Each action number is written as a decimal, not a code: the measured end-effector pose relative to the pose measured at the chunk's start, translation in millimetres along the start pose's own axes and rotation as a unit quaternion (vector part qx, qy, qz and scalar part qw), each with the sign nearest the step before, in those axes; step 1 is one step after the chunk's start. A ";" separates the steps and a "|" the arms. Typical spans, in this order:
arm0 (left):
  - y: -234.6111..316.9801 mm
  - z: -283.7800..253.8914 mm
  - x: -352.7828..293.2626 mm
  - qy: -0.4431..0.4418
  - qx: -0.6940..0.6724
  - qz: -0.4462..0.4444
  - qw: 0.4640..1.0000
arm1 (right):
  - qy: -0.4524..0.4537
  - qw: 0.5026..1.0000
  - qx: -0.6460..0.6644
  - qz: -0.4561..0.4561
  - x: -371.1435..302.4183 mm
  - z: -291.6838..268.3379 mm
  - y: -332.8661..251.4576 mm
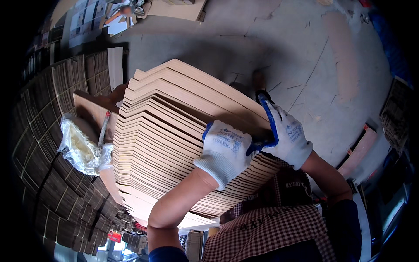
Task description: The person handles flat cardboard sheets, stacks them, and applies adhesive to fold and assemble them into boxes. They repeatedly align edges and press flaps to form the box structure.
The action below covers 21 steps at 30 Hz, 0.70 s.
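Observation:
A thick stack of brown cardboard sheets fans out in front of me, its layers stepped one behind another. Both my hands wear white knit gloves with blue coating. My left hand is bent over the sheets near the stack's right side, its fingertips hidden between layers. At the right end of the far sheets, my right hand grips the edge, thumb on the near side and fingers stretched along the far side. The two hands are close together, and the left thumb almost meets the right one.
Strapped cardboard bundles are piled along the left. A clear plastic bag lies beside a wooden board left of the stack. Grey concrete floor stretches beyond. A pale plank-like piece lies at the right.

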<state>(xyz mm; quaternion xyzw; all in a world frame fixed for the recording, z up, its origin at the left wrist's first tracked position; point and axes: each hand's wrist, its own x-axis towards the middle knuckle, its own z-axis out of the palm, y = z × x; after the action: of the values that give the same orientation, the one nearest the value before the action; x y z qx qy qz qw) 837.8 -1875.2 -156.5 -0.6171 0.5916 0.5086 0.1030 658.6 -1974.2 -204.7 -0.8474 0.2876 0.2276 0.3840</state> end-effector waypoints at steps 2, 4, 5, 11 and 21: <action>-7.4 23.9 -2.0 0.116 -0.023 0.028 0.993 | -0.002 1.000 -0.008 0.007 -0.8 -0.7 -1.6; -14.7 67.2 -3.0 0.203 -0.229 0.019 0.952 | 0.006 1.000 -0.004 -0.005 -0.1 0.3 -1.9; -17.2 94.6 -1.6 0.224 -0.414 -0.003 0.882 | 0.011 1.000 -0.002 -0.011 -0.4 1.5 -2.5; -15.4 57.9 -13.0 0.188 0.077 0.036 0.979 | 0.024 0.999 0.003 -0.023 -4.0 6.5 1.4; -23.3 79.6 -12.6 0.273 0.104 0.104 0.951 | 0.034 0.999 -0.003 -0.016 -7.3 2.6 -3.7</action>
<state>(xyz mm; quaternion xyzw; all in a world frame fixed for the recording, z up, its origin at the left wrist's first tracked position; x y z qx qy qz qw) 819.7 -1802.8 -194.8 -0.6533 0.7076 0.2640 -0.0519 655.3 -1967.9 -199.8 -0.8601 0.2862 0.1937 0.3751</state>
